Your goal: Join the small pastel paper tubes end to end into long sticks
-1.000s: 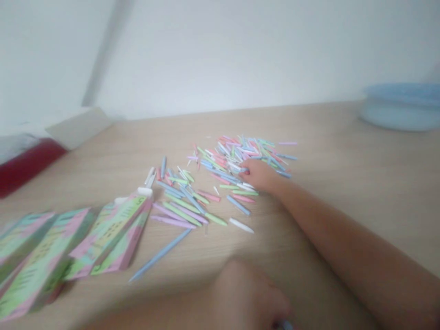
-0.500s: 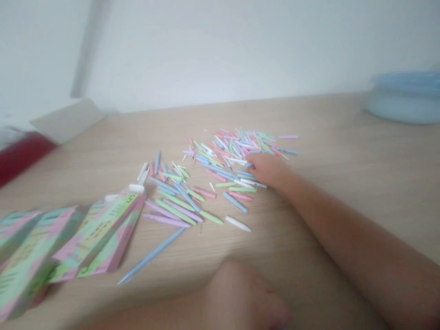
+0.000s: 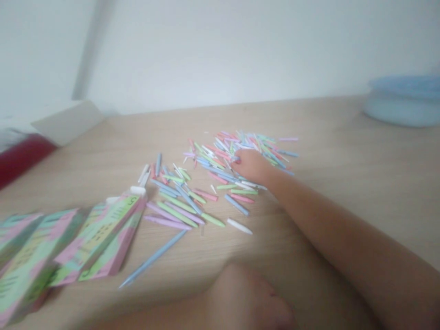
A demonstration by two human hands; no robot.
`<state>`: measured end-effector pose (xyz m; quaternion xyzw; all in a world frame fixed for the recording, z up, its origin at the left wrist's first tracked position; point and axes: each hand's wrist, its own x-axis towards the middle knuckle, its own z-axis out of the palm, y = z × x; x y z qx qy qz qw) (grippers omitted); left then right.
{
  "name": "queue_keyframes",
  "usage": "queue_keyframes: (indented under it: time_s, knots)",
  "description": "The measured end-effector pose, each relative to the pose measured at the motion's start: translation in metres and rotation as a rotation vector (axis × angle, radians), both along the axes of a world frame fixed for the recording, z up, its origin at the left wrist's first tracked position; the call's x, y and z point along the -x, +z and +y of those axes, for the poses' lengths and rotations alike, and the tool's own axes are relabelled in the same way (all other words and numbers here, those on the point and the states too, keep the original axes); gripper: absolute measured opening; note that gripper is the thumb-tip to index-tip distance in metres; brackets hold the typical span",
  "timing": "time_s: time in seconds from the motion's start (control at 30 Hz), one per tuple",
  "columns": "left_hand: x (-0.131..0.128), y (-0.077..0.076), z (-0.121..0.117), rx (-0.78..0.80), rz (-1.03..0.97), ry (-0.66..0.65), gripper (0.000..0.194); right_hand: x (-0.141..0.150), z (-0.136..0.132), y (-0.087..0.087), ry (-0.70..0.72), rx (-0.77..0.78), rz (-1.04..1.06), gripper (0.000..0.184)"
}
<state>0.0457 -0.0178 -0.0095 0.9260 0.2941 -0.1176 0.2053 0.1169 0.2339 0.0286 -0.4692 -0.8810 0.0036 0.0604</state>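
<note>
My right hand (image 3: 251, 164) reaches into the far pile of pastel pen parts (image 3: 220, 156), fingers pinched at a small blue pen part (image 3: 236, 159). Pink, blue, green, purple and white pieces lie mixed around it. Low in the view, my left hand (image 3: 252, 300) rests near the table's front, blurred and curled closed; whatever is inside it stays hidden. Between the hands lie a white pen part (image 3: 239, 226) and a second, nearer group of pen parts (image 3: 178, 208). One long blue pen (image 3: 153, 259) lies left of my left hand.
Several pink-and-green printed boxes (image 3: 99, 233) lie at the left, one with its white end flap open. A cream box or flap (image 3: 68, 121) and a dark red item (image 3: 24, 158) are behind them. A blue-topped rounded container (image 3: 402, 103) stands far right on the wooden table (image 3: 326, 151).
My right hand has shifted slightly left across the far pile, with a blue piece showing at its fingertips in both frames. My left hand stays about where it was.
</note>
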Motion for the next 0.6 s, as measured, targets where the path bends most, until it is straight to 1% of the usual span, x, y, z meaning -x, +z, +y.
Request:
queue_keyframes:
  time_s: [0.1, 0.2, 0.3, 0.37, 0.47, 0.6]
  knots:
    - [0.004, -0.014, -0.004, -0.055, -0.063, 0.020, 0.013, 0.021, 0.016, 0.005, 0.015, 0.097, -0.069, 0.030]
    - [0.007, -0.028, -0.009, -0.063, -0.111, 0.035, 0.014, 0.037, 0.030, 0.017, 0.050, 0.187, -0.168, 0.036]
    - [0.008, -0.037, -0.012, -0.052, -0.147, 0.088, 0.016, 0.054, 0.037, 0.028, 0.073, 0.234, -0.253, 0.034]
    - [0.009, -0.037, -0.013, -0.045, -0.187, 0.117, 0.018, 0.064, 0.038, 0.032, 0.064, 0.253, -0.293, 0.032]
    - [0.008, -0.031, -0.013, -0.035, -0.227, 0.113, 0.025, 0.072, 0.036, 0.031, 0.040, 0.279, -0.330, 0.029]
    - [0.008, -0.017, -0.010, -0.007, -0.267, 0.109, 0.041, 0.064, 0.032, 0.026, 0.046, 0.289, -0.323, 0.028]
